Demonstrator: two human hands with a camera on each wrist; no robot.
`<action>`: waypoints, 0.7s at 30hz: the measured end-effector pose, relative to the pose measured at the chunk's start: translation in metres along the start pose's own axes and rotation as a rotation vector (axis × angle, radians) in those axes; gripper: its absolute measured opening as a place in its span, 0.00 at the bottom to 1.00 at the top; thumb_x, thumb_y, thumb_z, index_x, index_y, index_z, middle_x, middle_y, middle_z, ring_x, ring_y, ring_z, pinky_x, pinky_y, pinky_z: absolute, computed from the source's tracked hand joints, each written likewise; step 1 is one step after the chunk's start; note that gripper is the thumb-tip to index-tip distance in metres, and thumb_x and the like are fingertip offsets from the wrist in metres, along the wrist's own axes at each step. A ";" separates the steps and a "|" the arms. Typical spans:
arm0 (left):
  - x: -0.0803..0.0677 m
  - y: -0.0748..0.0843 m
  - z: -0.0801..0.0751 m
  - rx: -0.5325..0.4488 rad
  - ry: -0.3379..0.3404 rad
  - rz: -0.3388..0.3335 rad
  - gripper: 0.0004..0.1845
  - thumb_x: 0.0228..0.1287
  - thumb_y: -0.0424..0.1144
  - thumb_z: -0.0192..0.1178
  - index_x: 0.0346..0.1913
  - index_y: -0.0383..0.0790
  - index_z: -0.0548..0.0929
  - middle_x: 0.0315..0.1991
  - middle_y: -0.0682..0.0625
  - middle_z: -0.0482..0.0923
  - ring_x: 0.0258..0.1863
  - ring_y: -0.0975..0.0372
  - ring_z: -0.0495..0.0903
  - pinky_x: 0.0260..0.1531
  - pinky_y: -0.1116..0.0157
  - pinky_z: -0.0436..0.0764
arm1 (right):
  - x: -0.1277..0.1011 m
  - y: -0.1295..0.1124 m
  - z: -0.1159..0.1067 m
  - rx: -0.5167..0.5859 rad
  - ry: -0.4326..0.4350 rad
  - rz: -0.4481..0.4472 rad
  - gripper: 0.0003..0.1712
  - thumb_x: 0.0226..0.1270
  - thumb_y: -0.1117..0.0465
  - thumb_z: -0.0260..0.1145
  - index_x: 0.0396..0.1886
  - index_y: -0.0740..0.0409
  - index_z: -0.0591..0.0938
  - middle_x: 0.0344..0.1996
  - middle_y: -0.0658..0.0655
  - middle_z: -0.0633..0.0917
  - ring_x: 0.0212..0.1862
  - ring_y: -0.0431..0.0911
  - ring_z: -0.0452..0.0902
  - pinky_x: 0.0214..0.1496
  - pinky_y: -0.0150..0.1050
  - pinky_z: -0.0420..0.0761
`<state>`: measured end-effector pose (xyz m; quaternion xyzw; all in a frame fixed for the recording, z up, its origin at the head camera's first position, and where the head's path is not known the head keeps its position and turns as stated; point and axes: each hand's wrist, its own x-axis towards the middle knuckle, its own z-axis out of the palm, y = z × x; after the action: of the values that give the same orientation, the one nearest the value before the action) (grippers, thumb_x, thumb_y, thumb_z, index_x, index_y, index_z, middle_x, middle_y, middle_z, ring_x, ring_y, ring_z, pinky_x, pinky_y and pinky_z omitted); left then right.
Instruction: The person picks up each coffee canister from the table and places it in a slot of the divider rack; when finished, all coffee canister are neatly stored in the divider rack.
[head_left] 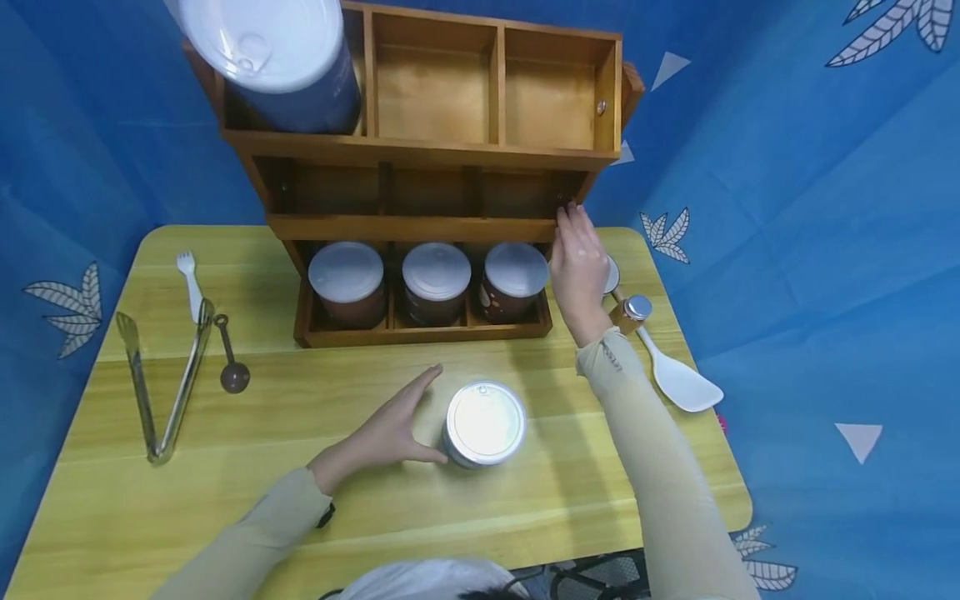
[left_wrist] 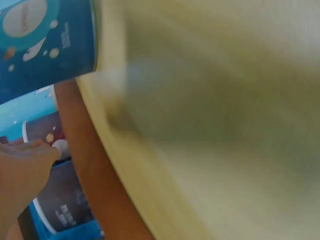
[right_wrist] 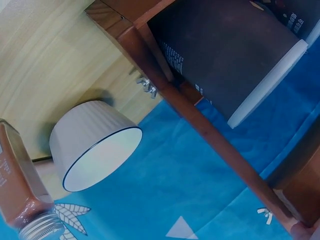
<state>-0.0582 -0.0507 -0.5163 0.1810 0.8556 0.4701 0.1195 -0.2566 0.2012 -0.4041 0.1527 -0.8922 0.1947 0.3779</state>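
On the table stands a blue can (left_wrist: 47,45) with a pale lid (head_left: 486,423). My left hand (head_left: 382,429) is just left of it, thumb and fingers spread apart, thumb tip right at the can's side. My right hand (head_left: 579,267) reaches up to the right end of a wooden three-tier rack (head_left: 420,225), fingers extended together and touching the edge of its middle tier. The right thumb is hidden. Three dark brown canisters with pale lids, the left (head_left: 347,283), middle (head_left: 437,282) and right (head_left: 516,279), sit in the bottom tier.
A large blue canister (head_left: 300,100) stands in the top tier's left compartment. At left lie a white fork (head_left: 191,283), metal tongs (head_left: 180,400) and a brown measuring spoon (head_left: 231,367). Right of the rack are a white cup (right_wrist: 95,140), a capped spice jar (right_wrist: 20,180) and a white rice paddle (head_left: 682,379).
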 end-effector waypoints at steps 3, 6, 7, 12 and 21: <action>0.000 -0.001 0.008 -0.043 -0.031 -0.029 0.68 0.36 0.48 0.82 0.79 0.43 0.48 0.78 0.41 0.51 0.75 0.45 0.58 0.74 0.47 0.60 | -0.001 0.001 0.002 0.004 0.002 0.002 0.18 0.77 0.63 0.52 0.57 0.65 0.82 0.58 0.64 0.82 0.65 0.55 0.77 0.64 0.50 0.80; 0.002 -0.001 0.016 -0.070 -0.043 -0.042 0.67 0.36 0.47 0.83 0.79 0.45 0.49 0.78 0.40 0.53 0.76 0.46 0.57 0.75 0.46 0.59 | -0.001 0.002 0.003 0.006 -0.005 0.007 0.18 0.77 0.63 0.51 0.57 0.65 0.82 0.59 0.64 0.82 0.65 0.54 0.76 0.64 0.49 0.79; 0.004 -0.001 0.018 -0.076 -0.046 -0.042 0.67 0.35 0.47 0.83 0.79 0.45 0.50 0.78 0.41 0.53 0.76 0.46 0.56 0.75 0.46 0.59 | -0.001 0.002 0.003 0.006 -0.004 0.008 0.18 0.77 0.63 0.51 0.57 0.65 0.81 0.59 0.64 0.82 0.65 0.54 0.76 0.64 0.49 0.79; 0.013 -0.001 0.029 -0.136 -0.055 -0.028 0.68 0.32 0.44 0.84 0.78 0.45 0.52 0.77 0.43 0.56 0.77 0.48 0.56 0.76 0.46 0.57 | 0.000 0.003 0.004 0.002 0.010 0.008 0.17 0.77 0.63 0.53 0.56 0.65 0.82 0.59 0.64 0.82 0.64 0.54 0.77 0.64 0.49 0.80; 0.023 -0.004 0.046 -0.377 -0.067 0.046 0.66 0.27 0.36 0.85 0.75 0.47 0.56 0.73 0.49 0.65 0.73 0.53 0.63 0.76 0.49 0.59 | -0.001 0.002 0.002 -0.007 -0.002 0.004 0.18 0.77 0.63 0.52 0.57 0.65 0.82 0.59 0.64 0.82 0.65 0.54 0.77 0.63 0.49 0.80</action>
<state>-0.0625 -0.0082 -0.5452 0.1902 0.7435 0.6185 0.1690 -0.2583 0.2019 -0.4063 0.1498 -0.8934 0.1923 0.3773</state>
